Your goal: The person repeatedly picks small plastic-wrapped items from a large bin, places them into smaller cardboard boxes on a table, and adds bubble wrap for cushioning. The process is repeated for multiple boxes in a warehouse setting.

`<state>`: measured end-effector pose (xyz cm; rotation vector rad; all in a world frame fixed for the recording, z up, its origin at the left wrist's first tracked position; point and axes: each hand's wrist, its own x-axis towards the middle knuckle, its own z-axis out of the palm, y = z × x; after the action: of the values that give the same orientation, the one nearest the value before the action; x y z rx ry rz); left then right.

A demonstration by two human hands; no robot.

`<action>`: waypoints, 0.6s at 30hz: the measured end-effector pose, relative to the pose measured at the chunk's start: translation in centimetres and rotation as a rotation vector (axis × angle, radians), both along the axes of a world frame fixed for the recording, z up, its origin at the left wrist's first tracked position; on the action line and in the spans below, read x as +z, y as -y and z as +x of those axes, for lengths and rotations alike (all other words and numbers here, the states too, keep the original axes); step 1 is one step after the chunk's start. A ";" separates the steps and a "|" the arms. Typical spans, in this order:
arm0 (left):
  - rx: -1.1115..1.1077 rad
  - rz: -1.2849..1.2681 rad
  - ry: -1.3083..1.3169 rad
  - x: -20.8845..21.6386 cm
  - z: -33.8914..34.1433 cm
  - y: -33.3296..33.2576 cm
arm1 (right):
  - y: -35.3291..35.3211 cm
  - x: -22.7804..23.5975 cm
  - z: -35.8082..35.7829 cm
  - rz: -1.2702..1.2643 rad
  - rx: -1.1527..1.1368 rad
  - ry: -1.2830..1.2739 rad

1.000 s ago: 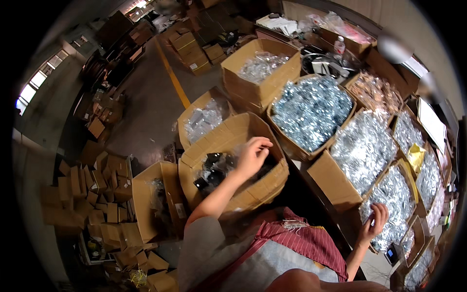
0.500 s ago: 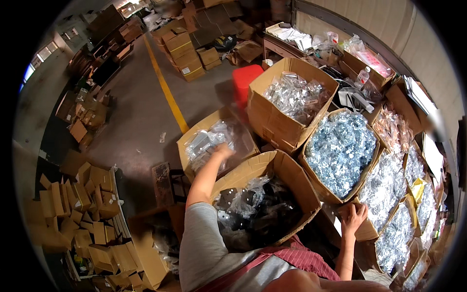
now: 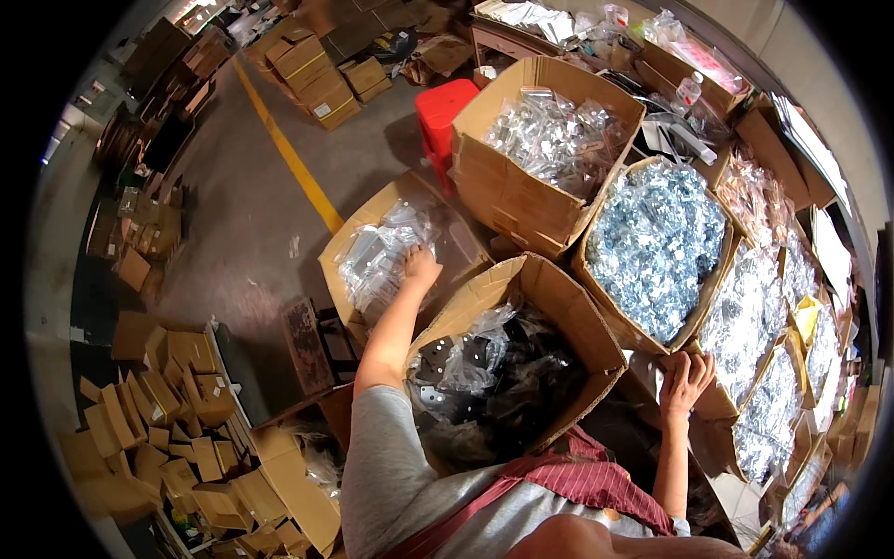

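My left hand (image 3: 421,265) reaches into a low cardboard box (image 3: 333,272) on the far side. Its fingers are curled closed on a clear plastic bag (image 3: 384,244) among several bags of pale flat parts; the fingertips are partly hidden. Closer to my body stands a larger carton (image 3: 582,321) holding black parts with white dots (image 3: 432,365) and loose clear wrapping. At the right, my right hand (image 3: 685,384) rests against the corner of a carton (image 3: 715,399), fingers bent but apart, holding nothing that I can see.
A tall carton of silvery bagged parts (image 3: 559,130) and a carton of bluish bagged pieces (image 3: 656,247) stand beyond. A red stool (image 3: 445,107) is behind them. Flattened and open cartons (image 3: 196,419) pile up at the left. A yellow line (image 3: 289,154) crosses the floor.
My view has shifted, so the boxes appear higher. My left hand has stayed in the low box, its fingers now drawn together on the bags. My right hand remains at the carton's corner.
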<state>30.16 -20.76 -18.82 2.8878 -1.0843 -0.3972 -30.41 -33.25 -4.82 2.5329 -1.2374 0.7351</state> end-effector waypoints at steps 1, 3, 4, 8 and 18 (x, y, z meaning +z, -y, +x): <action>0.025 -0.034 0.025 -0.7 0.0 -0.1 | 0.1 0.1 0.2 0.003 0.006 0.001; 0.032 0.043 -0.090 1.8 -1.2 2.3 | -0.2 0.0 -0.3 0.008 -0.033 -0.018; 0.035 0.089 -0.155 2.7 -0.8 2.5 | -0.2 0.1 -0.3 0.013 -0.034 -0.016; 0.171 -0.222 -0.095 1.5 -0.6 0.7 | 0.3 -0.9 -0.9 -0.017 0.010 0.010; -0.136 -0.635 -1.265 23.6 -6.4 -2.5 | 0.9 -1.9 -2.0 0.031 0.037 0.054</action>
<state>23.71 -18.30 4.74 1.4735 -0.8551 -1.3078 -32.43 -34.10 -6.73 2.5830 -1.2316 0.8042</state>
